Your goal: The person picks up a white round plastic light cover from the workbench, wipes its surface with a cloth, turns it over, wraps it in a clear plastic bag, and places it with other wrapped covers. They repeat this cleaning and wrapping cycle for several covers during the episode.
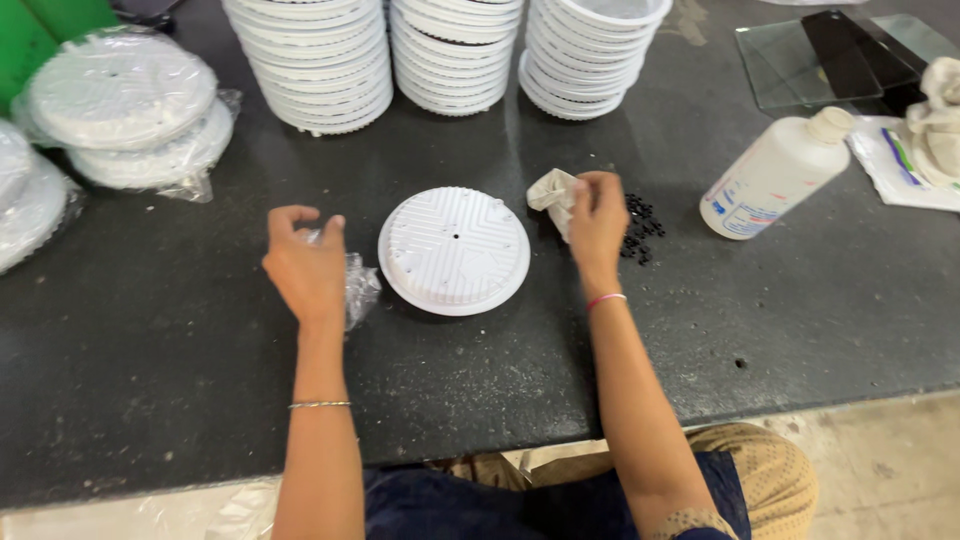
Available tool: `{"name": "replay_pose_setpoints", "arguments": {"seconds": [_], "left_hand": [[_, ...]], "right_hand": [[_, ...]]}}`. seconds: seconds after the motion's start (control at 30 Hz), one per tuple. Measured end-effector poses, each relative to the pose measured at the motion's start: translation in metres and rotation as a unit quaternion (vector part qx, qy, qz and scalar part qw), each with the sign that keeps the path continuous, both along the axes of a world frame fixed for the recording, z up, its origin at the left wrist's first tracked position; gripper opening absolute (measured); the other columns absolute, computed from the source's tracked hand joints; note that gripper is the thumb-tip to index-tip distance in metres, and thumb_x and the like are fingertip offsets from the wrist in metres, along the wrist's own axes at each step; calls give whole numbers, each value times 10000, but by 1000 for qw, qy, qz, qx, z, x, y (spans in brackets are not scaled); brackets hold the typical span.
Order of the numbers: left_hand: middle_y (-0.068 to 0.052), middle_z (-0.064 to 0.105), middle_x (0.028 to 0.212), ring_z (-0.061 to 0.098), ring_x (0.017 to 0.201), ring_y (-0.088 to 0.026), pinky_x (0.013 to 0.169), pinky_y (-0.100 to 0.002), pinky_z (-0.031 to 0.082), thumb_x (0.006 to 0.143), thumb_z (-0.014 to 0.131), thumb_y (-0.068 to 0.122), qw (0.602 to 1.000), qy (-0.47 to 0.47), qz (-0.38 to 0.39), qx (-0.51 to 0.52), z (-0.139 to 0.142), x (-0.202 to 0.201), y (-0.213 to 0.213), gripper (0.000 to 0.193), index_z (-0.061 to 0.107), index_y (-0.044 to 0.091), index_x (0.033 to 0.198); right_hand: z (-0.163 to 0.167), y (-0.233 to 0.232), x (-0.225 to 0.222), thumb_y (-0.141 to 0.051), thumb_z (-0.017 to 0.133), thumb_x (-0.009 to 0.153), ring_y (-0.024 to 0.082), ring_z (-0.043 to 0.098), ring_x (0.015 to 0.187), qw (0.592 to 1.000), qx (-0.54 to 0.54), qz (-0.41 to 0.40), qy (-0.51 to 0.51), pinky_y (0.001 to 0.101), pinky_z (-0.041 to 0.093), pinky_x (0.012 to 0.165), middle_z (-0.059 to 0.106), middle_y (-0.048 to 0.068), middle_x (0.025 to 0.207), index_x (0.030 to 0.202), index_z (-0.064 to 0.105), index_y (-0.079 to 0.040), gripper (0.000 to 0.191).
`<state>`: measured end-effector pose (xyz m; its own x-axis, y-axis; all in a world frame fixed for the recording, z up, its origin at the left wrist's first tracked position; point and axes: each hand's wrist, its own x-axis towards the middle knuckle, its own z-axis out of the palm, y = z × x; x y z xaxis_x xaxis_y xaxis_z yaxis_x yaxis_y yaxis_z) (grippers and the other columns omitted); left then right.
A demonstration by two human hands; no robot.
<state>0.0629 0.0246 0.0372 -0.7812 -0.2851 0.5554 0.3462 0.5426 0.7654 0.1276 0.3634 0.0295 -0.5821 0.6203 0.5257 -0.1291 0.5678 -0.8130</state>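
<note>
A round white plastic disc (pixel 455 250) lies face down on the dark stone table (pixel 180 360) between my hands. My left hand (pixel 305 268) is to its left, fingers curled on a crumpled clear plastic wrapper (pixel 358 288). To the disc's right, my right hand (pixel 597 220) holds a small cream cloth (pixel 552 192). A small heap of tiny black parts (pixel 640 228) lies just right of that hand.
Three tall stacks of white discs (pixel 320 60) stand at the back. Wrapped discs in clear bags (pixel 120 100) lie at the left. A white bottle (pixel 775 175) lies on its side at the right, with a glass sheet (pixel 790 65) and cloths (pixel 935 120) beyond.
</note>
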Motion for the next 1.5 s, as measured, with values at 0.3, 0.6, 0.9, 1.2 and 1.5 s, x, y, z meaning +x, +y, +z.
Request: {"name": "replay_pose_setpoints", "arguments": {"seconds": [0.3, 0.6, 0.9, 1.2, 1.5], "left_hand": [[-128, 697, 879, 700, 796, -328, 725, -458, 538, 811, 861, 153, 999, -46, -8, -19, 10, 4, 2, 439, 653, 99, 1194], [-75, 716, 963, 705, 855, -309, 736, -429, 542, 866, 802, 222, 993, -96, -56, -33, 13, 0, -1, 117, 761, 162, 958], [-82, 782, 973, 743, 939, -287, 819, -398, 556, 892, 722, 225, 954, -251, -153, -55, 12, 4, -6, 191, 802, 227, 1065], [-126, 764, 1046, 708, 1036, -342, 898, -430, 541, 911, 670, 357, 929, -297, -199, -99, -18, -13, 5, 302, 780, 161, 1112], [-142, 788, 903, 754, 832, -239, 770, -362, 559, 897, 684, 216, 901, -326, -286, -3, -20, -7, 4, 276, 752, 11, 1069]], "right_hand": [[1, 9, 7, -90, 690, 984, 349, 652, 1104, 969, 247, -28, -2, 435, 515, 940, 671, 165, 1223, 1189, 690, -54, 208], [-22, 19, -23, -57, 722, 948, 301, 716, 1010, 958, 246, 42, -141, 399, 555, 903, 755, 166, 1139, 1182, 780, -110, 247], [-23, 56, -32, -44, 703, 994, 108, 688, 889, 942, -248, 225, -27, 274, 575, 812, 748, 40, 1045, 1233, 703, -12, 241], [-39, 48, -29, -77, 681, 978, 164, 661, 1078, 949, -209, 234, 21, 303, 554, 937, 651, 102, 1261, 1375, 583, -42, 411], [-25, 6, -11, -292, 664, 1018, 197, 688, 813, 982, -7, 74, -173, 319, 557, 749, 742, 118, 942, 1110, 759, -13, 308]]}}
